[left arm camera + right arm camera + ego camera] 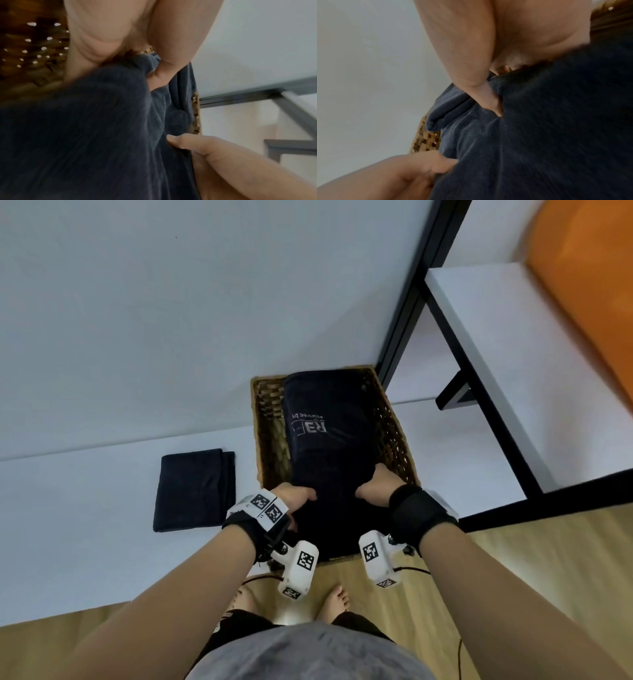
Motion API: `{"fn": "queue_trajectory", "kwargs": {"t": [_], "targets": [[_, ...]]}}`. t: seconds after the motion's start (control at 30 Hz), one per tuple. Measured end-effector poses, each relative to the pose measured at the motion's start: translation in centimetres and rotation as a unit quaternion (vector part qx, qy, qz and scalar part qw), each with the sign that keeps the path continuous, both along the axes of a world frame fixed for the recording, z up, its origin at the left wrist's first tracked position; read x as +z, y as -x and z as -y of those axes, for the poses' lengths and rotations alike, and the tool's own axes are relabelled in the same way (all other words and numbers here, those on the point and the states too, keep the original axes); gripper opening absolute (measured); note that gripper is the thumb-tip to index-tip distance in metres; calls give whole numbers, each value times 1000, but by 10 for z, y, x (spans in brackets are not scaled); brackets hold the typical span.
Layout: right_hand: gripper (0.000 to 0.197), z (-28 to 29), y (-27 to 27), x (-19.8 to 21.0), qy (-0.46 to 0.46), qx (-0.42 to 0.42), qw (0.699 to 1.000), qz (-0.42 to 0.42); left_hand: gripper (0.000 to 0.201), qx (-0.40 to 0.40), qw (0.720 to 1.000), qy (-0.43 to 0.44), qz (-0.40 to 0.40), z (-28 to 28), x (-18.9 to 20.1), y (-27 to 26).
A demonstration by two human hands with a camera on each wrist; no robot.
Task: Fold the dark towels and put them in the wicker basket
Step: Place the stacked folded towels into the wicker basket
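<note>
both hands point(298, 496) point(378, 486) clamped on printed towel point(325, 433) half inside wicker basket point(270, 436); folded towel point(193, 489) left of basket, not yet binned.

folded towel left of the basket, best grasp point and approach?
Probably its near short edge, from the person's side. The folded towel lies flat on the white table, layers offset along its right edge; pinching every layer at the near corners should keep the fold intact.

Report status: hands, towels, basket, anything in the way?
Left hand and right hand both grip the towel lying in the wicker basket. Second folded towel waits on the table. Nothing in the way.
</note>
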State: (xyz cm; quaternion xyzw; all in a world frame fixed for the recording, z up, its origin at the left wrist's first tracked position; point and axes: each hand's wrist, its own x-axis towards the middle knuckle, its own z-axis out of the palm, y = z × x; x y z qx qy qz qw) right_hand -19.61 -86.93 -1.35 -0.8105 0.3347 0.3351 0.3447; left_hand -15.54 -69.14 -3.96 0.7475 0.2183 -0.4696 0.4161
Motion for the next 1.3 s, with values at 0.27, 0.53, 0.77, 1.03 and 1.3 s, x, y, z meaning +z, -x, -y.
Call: {"fn": "queue_trajectory", "kwargs": {"t": [0.27, 0.53, 0.77, 1.03, 1.3], "targets": [[61, -7, -7, -5, 74, 41, 996, 30, 35, -125, 969, -91, 192, 7, -1, -4], [70, -18, -11, -18, -36, 69, 995, -66, 66, -114, 993, 20, 24, 25, -4, -2], [39, -30, -27, 28, -81, 86, 993, -26, 60, -81, 988, 131, 20, -14, 34, -14], [13, -152, -73, 78, -256, -20, 959, 116, 12, 79, 977, 109, 165, -158, 62, -71], [24, -261, -107, -15, -179, -82, 980, 41, 11, -67, 961, -198, 178, -279, -33, -100]]}}
